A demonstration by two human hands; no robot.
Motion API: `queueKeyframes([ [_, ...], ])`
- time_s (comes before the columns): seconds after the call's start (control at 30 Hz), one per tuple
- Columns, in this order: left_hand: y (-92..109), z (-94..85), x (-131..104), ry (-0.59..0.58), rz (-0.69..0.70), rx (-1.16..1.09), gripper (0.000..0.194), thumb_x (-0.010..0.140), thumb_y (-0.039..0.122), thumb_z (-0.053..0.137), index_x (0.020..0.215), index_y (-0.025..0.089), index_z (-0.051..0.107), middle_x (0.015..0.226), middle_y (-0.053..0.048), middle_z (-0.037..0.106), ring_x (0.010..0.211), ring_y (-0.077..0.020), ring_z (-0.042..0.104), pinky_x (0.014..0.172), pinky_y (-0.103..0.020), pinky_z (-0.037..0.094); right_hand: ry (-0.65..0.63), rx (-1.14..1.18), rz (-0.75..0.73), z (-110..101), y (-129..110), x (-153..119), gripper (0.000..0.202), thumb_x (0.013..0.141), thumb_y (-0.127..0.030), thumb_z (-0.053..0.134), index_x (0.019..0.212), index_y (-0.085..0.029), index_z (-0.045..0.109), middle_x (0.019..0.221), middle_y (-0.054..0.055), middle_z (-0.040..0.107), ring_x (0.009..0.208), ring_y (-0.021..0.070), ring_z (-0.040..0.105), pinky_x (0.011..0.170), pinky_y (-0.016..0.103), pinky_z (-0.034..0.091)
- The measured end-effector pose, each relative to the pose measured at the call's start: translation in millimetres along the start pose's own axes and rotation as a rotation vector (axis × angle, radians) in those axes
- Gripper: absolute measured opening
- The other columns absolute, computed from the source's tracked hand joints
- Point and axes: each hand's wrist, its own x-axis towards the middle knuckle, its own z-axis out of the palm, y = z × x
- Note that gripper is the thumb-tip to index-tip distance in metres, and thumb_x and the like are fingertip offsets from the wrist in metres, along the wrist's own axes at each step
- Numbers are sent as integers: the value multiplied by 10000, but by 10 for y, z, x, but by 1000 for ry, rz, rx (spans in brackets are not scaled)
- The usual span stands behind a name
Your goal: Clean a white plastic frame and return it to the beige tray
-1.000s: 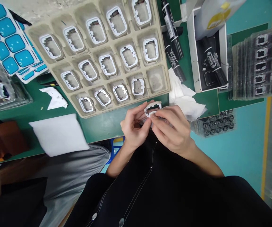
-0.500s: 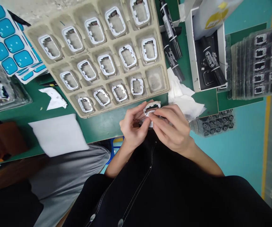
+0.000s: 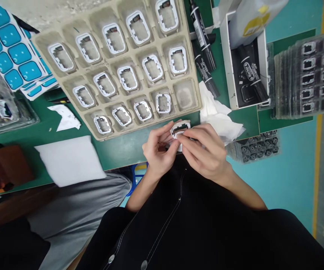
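Note:
A small white frame (image 3: 180, 126) with a cut-out centre is held in front of my body, just past the table's near edge. My left hand (image 3: 162, 150) grips it from the left, with thumb and fingers closed on it. From the right, my right hand (image 3: 207, 152) pinches at its lower rim, and those fingertips hide part of it. Something white shows beneath the frame, mostly covered by the fingers. Beyond the hands lies a beige moulded tray (image 3: 134, 129) with similar white frames in its pockets; the pocket at its near right corner holds none.
Crumpled white tissue (image 3: 218, 118) lies right of the tray, below black markers (image 3: 203, 35). A white box (image 3: 231, 75) holds a bottle and a marker. Stacked clear trays (image 3: 291, 82) stand far right. A white cloth (image 3: 70, 161) lies left, near a seated person's grey-clad leg (image 3: 86, 198).
The view has shifted very slightly. Both hands keep their hold, and the white frame has tilted a little between them.

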Motion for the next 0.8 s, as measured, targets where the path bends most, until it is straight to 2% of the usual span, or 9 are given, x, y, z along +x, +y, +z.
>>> queueKeyframes([
  [0.23, -7, 5, -7, 13, -38, 34, 492, 1010, 343, 957, 1438, 204, 760, 1325, -114, 901, 1166, -290, 913, 1007, -373, 788, -81, -30, -9, -65, -5, 9, 295, 1072, -10, 670, 1331, -131, 744, 1194, 159, 790, 1072, 288, 702, 870, 486, 710],
  [0.47, 33, -2, 36, -16, -94, -38, 510, 979, 321, 989, 1423, 205, 768, 1295, -105, 910, 1140, -265, 918, 999, -335, 777, -132, 25, 5, -145, 24, 64, 263, 1067, 3, 673, 1280, -129, 752, 1144, 143, 781, 1054, 282, 715, 888, 480, 698],
  [0.57, 79, 0, 100, -40, -131, -150, 502, 962, 302, 1005, 1393, 224, 760, 1287, -89, 915, 1103, -242, 923, 974, -302, 771, -55, 176, 88, -201, 49, 72, 290, 1043, 8, 721, 1255, -182, 778, 1139, 101, 794, 1019, 249, 747, 851, 444, 683],
  [0.63, 101, -8, 143, -44, -158, -204, 485, 955, 294, 1011, 1358, 233, 748, 1254, -73, 922, 1045, -221, 928, 951, -286, 770, 47, 243, 161, -242, 66, 63, 288, 1025, -13, 761, 1224, -217, 807, 1115, 70, 799, 943, 219, 750, 778, 405, 660],
  [0.73, 102, -42, 182, -54, -201, -244, 503, 937, 324, 1028, 1331, 235, 729, 1202, -64, 927, 977, -207, 926, 945, -299, 773, 242, 208, 272, -292, 107, 40, 239, 1024, -83, 800, 1181, -256, 849, 1083, 45, 801, 915, 217, 758, 738, 397, 643],
  [0.8, 88, -69, 190, -65, -214, -277, 514, 936, 326, 1028, 1348, 240, 733, 1188, -59, 927, 972, -204, 924, 944, -303, 774, 318, 148, 356, -304, 168, 22, 225, 1061, -132, 781, 1228, -261, 858, 1125, 68, 801, 1000, 248, 775, 755, 413, 659],
])
